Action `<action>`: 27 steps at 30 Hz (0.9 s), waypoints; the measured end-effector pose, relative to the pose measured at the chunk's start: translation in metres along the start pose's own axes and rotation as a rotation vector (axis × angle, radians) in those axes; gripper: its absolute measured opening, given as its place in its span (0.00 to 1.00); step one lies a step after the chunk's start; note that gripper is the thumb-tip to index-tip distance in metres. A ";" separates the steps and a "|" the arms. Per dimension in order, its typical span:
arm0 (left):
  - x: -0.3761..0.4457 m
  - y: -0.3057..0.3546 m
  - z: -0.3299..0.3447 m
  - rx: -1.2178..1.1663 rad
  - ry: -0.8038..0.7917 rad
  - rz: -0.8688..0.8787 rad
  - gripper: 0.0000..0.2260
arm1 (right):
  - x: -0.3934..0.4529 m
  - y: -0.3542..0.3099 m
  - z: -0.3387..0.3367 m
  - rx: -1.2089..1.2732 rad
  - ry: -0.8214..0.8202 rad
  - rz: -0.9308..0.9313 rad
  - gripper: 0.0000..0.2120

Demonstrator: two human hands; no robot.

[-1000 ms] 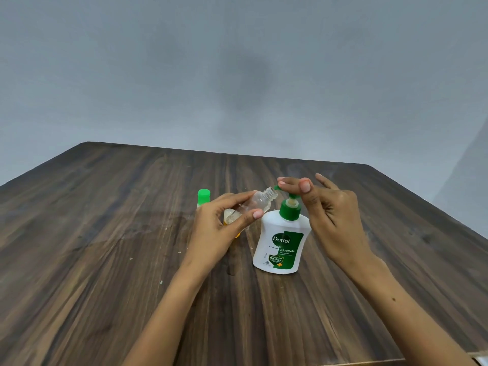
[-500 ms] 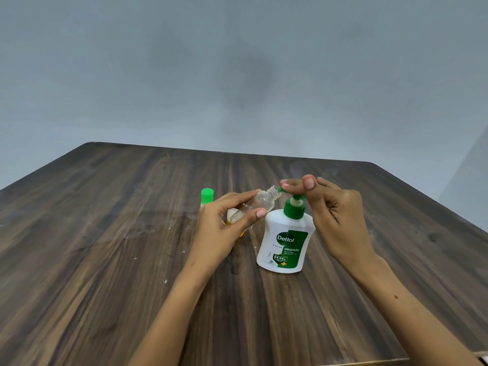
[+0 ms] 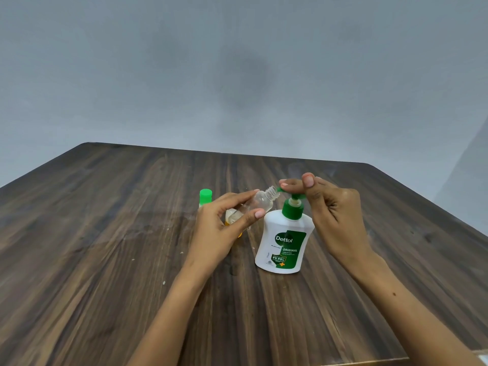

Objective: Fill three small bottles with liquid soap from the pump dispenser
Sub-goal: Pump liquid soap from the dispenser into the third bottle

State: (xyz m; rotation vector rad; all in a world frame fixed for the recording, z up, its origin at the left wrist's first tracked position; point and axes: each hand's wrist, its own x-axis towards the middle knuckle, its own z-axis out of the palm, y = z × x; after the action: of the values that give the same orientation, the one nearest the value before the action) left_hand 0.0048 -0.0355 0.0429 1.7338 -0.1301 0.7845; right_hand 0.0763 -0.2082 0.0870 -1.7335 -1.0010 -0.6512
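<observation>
Since a second ago my view has drifted a little, so both hands and the dispenser sit slightly further right and lower in it; the pump head, pressed low at that point, now stands raised on its stem, with my right fingers still on top of it.

My left hand (image 3: 219, 228) grips a small clear plastic bottle (image 3: 254, 206), uncapped, with a little amber liquid pooled at its base. Thumb and fingers curl round its body, and it is tilted so its threaded neck points up and right, toward my right hand. The open mouth sits just beside the tip of the green spout; I cannot tell whether they touch.

My right hand (image 3: 335, 215) curls over the green pump head of the white plastic soap dispenser with the green label (image 3: 284, 244). Its index finger and thumb lie across the top of the pump, the other fingers folded toward the palm. The dispenser stands upright on the dark wood-grain counter (image 3: 105, 260), between my two hands and directly below my right fingertips.

Beyond my left hand, on its far left side, stands a second small bottle with a bright green cap (image 3: 205, 196), its body mostly hidden by my fingers. Something orange shows under my left palm; I cannot tell what it is.
</observation>
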 end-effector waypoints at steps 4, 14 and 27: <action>-0.001 0.001 0.000 -0.001 -0.003 -0.005 0.17 | 0.000 0.000 -0.001 -0.006 -0.003 -0.034 0.27; 0.000 0.003 0.001 0.003 -0.006 0.008 0.18 | -0.003 0.002 0.001 -0.063 0.001 -0.063 0.28; 0.000 0.001 0.005 0.009 0.017 -0.001 0.19 | -0.001 0.003 -0.002 -0.089 -0.026 -0.102 0.31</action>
State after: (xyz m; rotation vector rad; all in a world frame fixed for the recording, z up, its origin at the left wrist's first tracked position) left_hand 0.0063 -0.0403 0.0430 1.7347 -0.1142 0.8000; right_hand 0.0784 -0.2108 0.0857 -1.7812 -1.0987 -0.7504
